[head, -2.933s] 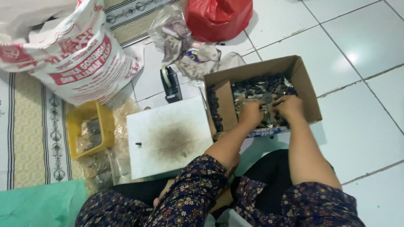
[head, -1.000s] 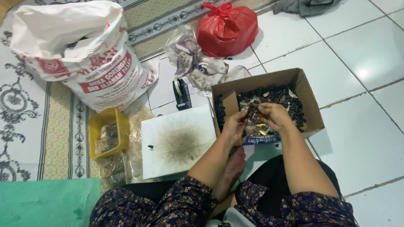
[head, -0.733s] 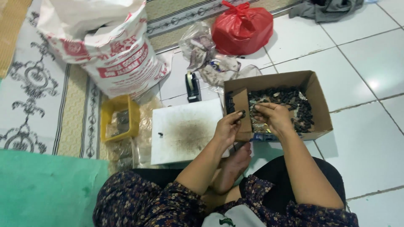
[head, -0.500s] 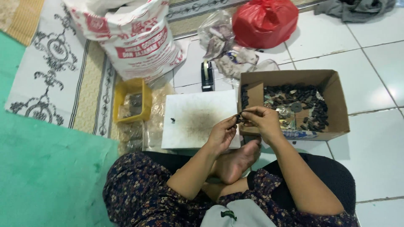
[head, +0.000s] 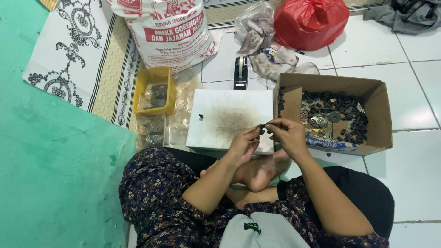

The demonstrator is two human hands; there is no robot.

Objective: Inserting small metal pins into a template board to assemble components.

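Observation:
My left hand (head: 245,143) and my right hand (head: 287,134) meet over the near right corner of a stained white board (head: 220,120). Both pinch a small dark part (head: 262,126) between their fingertips. Just right of the hands stands an open cardboard box (head: 379,115) holding several small dark metal parts (head: 337,115). One tiny dark piece (head: 200,116) lies on the board's left side. I sit cross-legged, with a bare foot below the hands.
A yellow tray (head: 156,76) with bagged parts sits left of the board. Beyond it stand a large printed white sack (head: 165,32), a black tape dispenser (head: 240,72), clear plastic bags (head: 253,27) and a red plastic bag (head: 310,23). A green mat (head: 50,174) lies to my left.
My hands came out of the cardboard box and moved left, toward me, with a small dark part. They now hold it over the board's corner. The view has shifted left.

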